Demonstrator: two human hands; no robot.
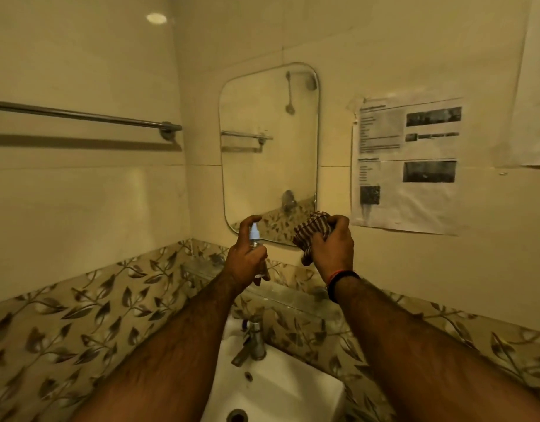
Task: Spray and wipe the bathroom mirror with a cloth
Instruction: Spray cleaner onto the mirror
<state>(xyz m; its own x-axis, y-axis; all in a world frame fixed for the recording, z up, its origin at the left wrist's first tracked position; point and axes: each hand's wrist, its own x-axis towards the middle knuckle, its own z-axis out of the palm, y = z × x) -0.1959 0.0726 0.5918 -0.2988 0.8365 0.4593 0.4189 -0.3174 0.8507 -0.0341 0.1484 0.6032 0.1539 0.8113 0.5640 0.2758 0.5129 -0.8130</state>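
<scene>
A rounded rectangular mirror (270,153) hangs on the cream tiled wall above the basin. My left hand (247,257) grips a small clear spray bottle (254,234) with a pale blue nozzle, held upright just below the mirror's lower left corner, forefinger over the top. My right hand (331,248) is closed around a bunched striped cloth (311,233), raised in front of the mirror's lower right corner. Whether the cloth touches the glass cannot be told.
A white basin (293,388) with a metal tap (253,342) sits below my arms. A glass shelf (280,292) runs under the mirror. A towel rail (80,115) crosses the left wall. Printed paper sheets (405,166) are taped right of the mirror.
</scene>
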